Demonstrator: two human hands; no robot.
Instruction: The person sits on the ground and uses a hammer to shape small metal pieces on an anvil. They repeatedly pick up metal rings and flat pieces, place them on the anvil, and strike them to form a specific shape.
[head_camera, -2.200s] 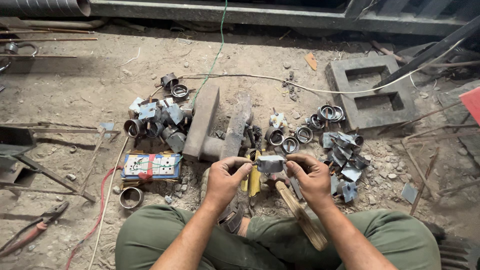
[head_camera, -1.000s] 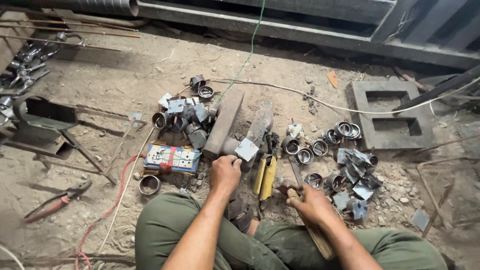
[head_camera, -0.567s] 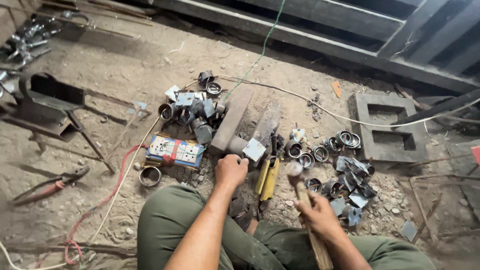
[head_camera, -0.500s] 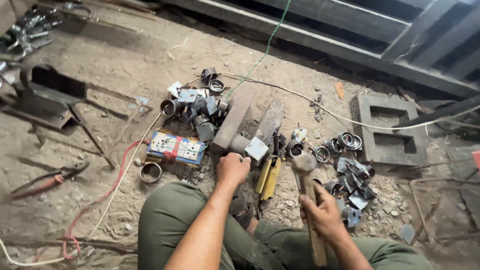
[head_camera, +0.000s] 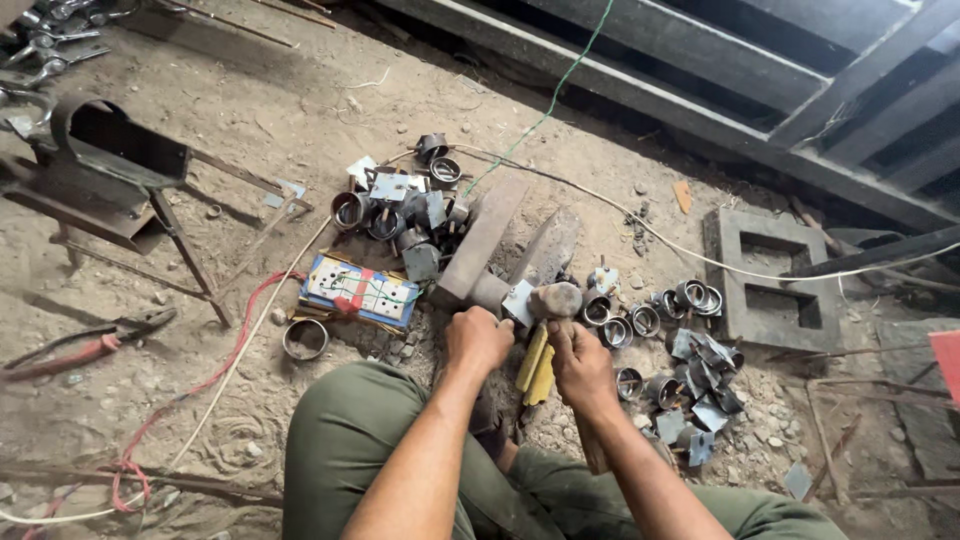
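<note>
I sit on a dirt floor in green trousers. My right hand (head_camera: 582, 362) grips a wooden-handled hammer, its steel head (head_camera: 556, 299) down on a small square metal plate (head_camera: 519, 301). My left hand (head_camera: 476, 338) holds that plate against the near end of a rusty steel rail (head_camera: 480, 240) that serves as an anvil. A yellow-handled tool (head_camera: 535, 362) lies on the ground between my two hands.
Metal rings and cut plates lie in piles to the left (head_camera: 400, 205) and right (head_camera: 690, 370). A white switch box (head_camera: 358, 290), a loose ring (head_camera: 305, 339), red pliers (head_camera: 85, 345), a steel bracket (head_camera: 110, 165) and a concrete block (head_camera: 775, 290) surround me.
My right hand picked up the hammer from the ground on the right, raised it and brought its head down onto the plate. The camera tilted left and closer.
</note>
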